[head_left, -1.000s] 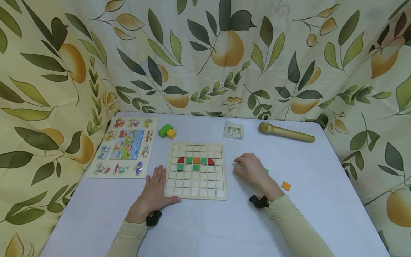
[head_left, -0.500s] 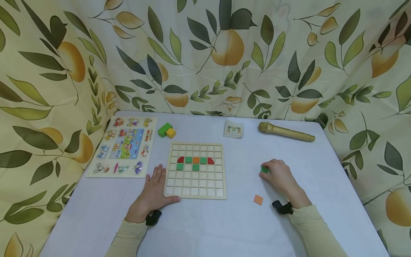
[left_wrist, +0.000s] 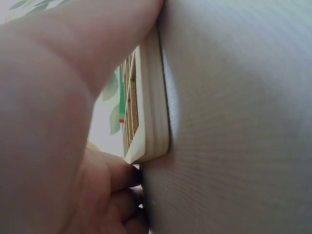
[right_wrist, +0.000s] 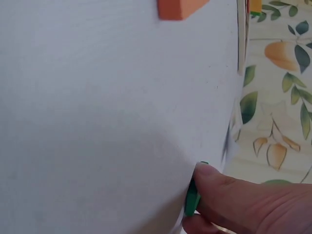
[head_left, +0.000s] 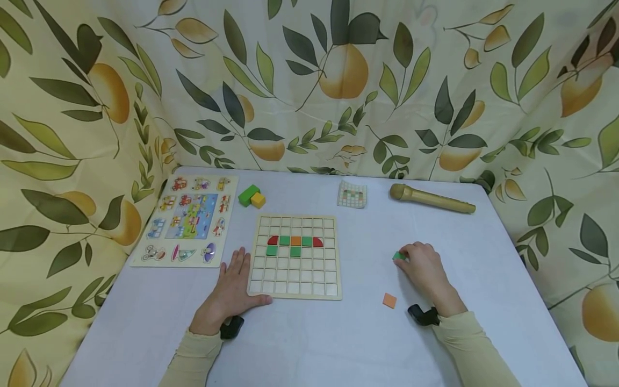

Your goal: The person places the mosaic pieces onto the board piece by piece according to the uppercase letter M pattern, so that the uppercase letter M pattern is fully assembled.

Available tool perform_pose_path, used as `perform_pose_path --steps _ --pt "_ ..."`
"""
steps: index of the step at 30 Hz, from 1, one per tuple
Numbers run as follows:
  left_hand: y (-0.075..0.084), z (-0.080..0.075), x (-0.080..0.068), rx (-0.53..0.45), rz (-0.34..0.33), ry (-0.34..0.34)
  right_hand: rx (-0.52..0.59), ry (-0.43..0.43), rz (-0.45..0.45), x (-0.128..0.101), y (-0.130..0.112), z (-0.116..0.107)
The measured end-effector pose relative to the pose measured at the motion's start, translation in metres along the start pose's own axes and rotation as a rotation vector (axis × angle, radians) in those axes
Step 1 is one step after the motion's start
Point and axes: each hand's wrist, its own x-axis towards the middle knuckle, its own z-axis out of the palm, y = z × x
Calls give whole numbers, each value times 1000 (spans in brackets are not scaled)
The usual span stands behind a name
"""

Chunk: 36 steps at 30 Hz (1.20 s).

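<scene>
Green tile (head_left: 398, 256), prob light and stiff, best held by its edges, is pinched by right hand (head_left: 428, 273), board's (head_left: 294, 276) near-left corner bracketed by spread, empty left hand (head_left: 231, 294).

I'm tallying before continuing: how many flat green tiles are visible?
5 green tiles: on the grid board, two flank its orange tile, two sit one row below in the head view; the right hand pinches the fifth and may hide others.
</scene>
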Motion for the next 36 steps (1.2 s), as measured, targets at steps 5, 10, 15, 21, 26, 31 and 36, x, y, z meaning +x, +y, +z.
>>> perform_pose_path --steps 5,10,15,21,26,31,36 --pt "-1 0 1 6 0 2 -5 2 -11 6 -10 2" --pt "-2 1 1 12 -7 -2 13 -11 -75 17 -31 8" --pt "-2 3 1 14 -8 5 31 -18 -165 31 -63 16" --pt "-2 3 1 15 -4 2 48 -63 -221 45 -97 28" --pt "-3 1 2 16 -2 -7 48 -86 -274 51 -118 35" --pt "-3 1 2 15 1 -10 48 -96 -326 55 -131 41" --pt "-3 2 2 9 2 -11 26 -100 -342 57 -137 46"
